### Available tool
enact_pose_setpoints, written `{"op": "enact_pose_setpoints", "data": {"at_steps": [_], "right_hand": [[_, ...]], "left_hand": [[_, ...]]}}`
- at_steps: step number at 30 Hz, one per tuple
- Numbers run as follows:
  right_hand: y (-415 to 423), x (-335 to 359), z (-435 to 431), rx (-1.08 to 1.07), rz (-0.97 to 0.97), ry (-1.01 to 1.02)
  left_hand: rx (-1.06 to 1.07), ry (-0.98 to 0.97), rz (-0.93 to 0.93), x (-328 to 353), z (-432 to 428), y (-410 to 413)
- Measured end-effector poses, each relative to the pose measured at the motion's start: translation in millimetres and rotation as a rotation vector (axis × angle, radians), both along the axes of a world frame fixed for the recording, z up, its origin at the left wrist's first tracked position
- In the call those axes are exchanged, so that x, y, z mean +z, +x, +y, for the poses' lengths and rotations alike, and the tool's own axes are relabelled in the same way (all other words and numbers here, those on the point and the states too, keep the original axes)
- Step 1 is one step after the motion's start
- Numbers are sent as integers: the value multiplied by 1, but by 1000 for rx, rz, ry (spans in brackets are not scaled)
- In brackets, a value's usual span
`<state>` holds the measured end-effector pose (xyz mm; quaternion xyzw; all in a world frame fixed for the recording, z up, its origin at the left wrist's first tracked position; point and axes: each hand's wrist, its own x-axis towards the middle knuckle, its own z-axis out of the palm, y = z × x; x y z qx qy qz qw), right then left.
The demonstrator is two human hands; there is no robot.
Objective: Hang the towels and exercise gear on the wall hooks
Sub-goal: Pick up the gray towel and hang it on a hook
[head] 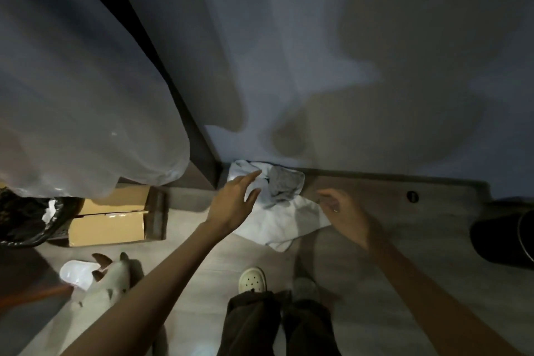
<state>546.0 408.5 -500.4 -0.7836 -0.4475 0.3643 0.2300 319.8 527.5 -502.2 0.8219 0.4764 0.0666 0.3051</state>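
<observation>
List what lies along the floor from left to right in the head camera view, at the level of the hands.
Crumpled black plastic bag → brown cardboard box → left hand → grey cloth lying on the white towels → right hand → small round black floor fitting → black cylindrical bin.

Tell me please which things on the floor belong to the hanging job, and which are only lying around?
For the job:
- white towel, crumpled on the floor by the wall
- grey cloth, lying on top of it
- left hand and right hand, open, reaching down to the pile

Just lying about:
- cardboard box
- black bag
- white slipper
- dark bin
</observation>
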Motion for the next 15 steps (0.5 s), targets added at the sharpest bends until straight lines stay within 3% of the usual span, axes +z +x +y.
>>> {"op": "enact_pose_setpoints", "data": {"at_steps": [7,15], "right_hand": [[-1,-149,33,1,31,-104],[13,-386,61,40,42,-86]], "left_hand": [[51,-140,24,-152,20,1],[-31,-179,61,-392,32,38]]}}
